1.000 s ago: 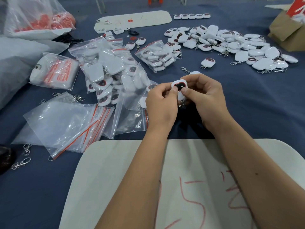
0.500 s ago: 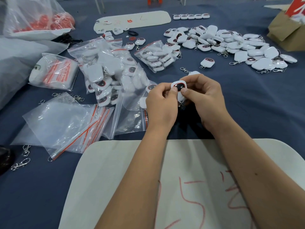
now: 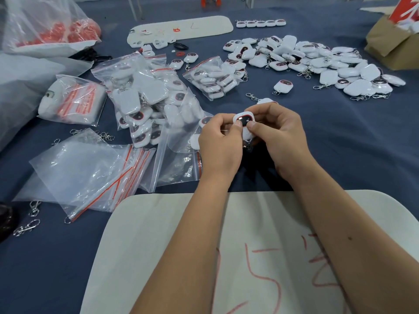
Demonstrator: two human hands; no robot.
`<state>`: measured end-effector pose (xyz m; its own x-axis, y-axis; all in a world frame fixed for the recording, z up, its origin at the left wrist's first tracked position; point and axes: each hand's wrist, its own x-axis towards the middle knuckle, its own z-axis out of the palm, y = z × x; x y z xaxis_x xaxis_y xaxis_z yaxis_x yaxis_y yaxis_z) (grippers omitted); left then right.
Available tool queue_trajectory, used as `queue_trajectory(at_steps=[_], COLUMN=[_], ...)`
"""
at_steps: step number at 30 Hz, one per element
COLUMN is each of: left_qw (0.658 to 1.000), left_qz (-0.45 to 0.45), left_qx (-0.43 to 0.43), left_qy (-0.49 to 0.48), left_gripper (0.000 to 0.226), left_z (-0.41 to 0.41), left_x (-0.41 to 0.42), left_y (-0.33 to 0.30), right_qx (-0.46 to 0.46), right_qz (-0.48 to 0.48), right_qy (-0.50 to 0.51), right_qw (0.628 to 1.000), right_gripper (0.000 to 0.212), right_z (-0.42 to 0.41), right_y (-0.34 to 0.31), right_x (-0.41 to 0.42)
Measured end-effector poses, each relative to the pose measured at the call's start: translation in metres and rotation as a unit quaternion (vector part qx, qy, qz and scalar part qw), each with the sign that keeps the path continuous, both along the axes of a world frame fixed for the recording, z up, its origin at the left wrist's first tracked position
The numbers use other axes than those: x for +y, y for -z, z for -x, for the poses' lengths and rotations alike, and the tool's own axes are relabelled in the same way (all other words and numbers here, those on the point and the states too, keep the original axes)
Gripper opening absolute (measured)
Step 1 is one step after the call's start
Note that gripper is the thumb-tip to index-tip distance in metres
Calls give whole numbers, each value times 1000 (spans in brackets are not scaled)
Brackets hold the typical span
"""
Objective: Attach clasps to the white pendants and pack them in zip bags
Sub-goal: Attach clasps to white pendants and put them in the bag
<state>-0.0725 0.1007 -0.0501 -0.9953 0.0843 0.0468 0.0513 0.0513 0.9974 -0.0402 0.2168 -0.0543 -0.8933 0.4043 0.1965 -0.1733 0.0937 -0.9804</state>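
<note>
Both our hands meet at the centre of the frame over the blue cloth (image 3: 340, 143): our left hand (image 3: 218, 146) and our right hand (image 3: 281, 137) pinch one white pendant (image 3: 244, 121) between thumbs and fingertips, its dark red-rimmed face turned up toward us. We cannot tell whether a clasp hangs from it; the part below the fingers is hidden.

Left of our hands, several filled zip bags (image 3: 145, 103) lie overlapping, each packed with white pendants, some showing their dark faces through the plastic. One more filled bag (image 3: 213, 80) sits above centre, also stuffed with pendants. At lower left, a loose stack of empty zip bags (image 3: 90, 173) with red seal strips lies flat on the cloth. Farther left, a clear bag (image 3: 72, 98) holds more bundled red-striped zip bags. In the upper left corner, a large clear plastic sack (image 3: 49, 23) contains red parts.

At upper right, a wide heap of loose pendants (image 3: 317, 62) spreads across the cloth, many with metal clasps attached. A single pendant (image 3: 283, 85) with a clasp lies just below that heap. Loose metal clasps (image 3: 26, 227) lie at the lower left edge. A brown cardboard box (image 3: 390, 44) stands at the far right edge. Under our forearms rests a white board (image 3: 158, 257) marked in red.
</note>
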Motion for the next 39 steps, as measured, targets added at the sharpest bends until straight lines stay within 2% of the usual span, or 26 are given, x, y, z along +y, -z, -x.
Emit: queue_trajectory(at_steps=[39], left_qw=[1000], left_qz=[-9], left_qx=[-9], left_qy=[6], left_gripper=[8], left_z=[-4], left_x=[0], left_y=[-4], right_qx=[-11], right_qz=[-15], right_qy=[4], right_qw=[1000], right_gripper=[15], right_z=[-1], right_y=[-1], right_x=[-1])
